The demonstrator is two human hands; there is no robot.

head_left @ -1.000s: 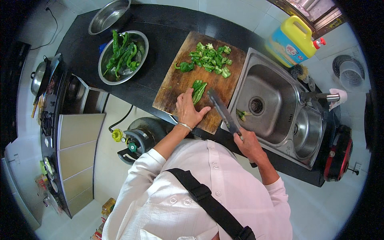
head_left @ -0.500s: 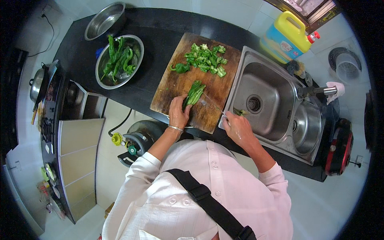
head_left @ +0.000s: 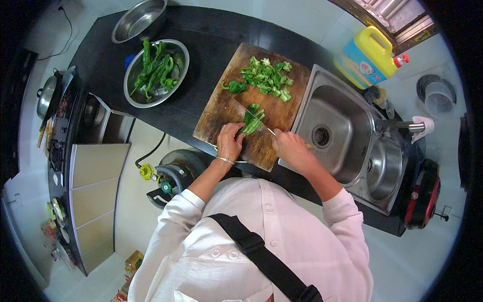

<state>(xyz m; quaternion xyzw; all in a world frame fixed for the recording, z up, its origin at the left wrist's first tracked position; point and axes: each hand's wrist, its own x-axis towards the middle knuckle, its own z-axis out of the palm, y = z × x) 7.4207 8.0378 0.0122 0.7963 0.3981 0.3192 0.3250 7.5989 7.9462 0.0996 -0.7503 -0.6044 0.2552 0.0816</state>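
Observation:
On the wooden cutting board [head_left: 214, 118], the fingers of my left hand [head_left: 230, 143] are closed on a green pepper piece [head_left: 254, 123], pressing it to the wood. My right hand [head_left: 293, 149] grips a knife [head_left: 240, 106] by its handle; the blade reaches leftward across the pepper piece. Whether its edge is in the flesh I cannot tell. Chopped green pepper [head_left: 271, 79] lies heaped on the far part of the board, with a larger pepper chunk [head_left: 235, 87] at the heap's left.
Left of the board, a steel bowl [head_left: 132, 95] holds whole green peppers [head_left: 153, 68]. Behind it stands another steel bowl [head_left: 137, 25]. A double sink [head_left: 347, 136] adjoins the board's right side, with a yellow jug [head_left: 370, 55] beyond. Below the counter is a gas cylinder [head_left: 183, 168].
My right hand has brought the knife from the board's right edge leftward, over the pepper piece. The left hand still holds that piece. The whole view has shifted slightly.

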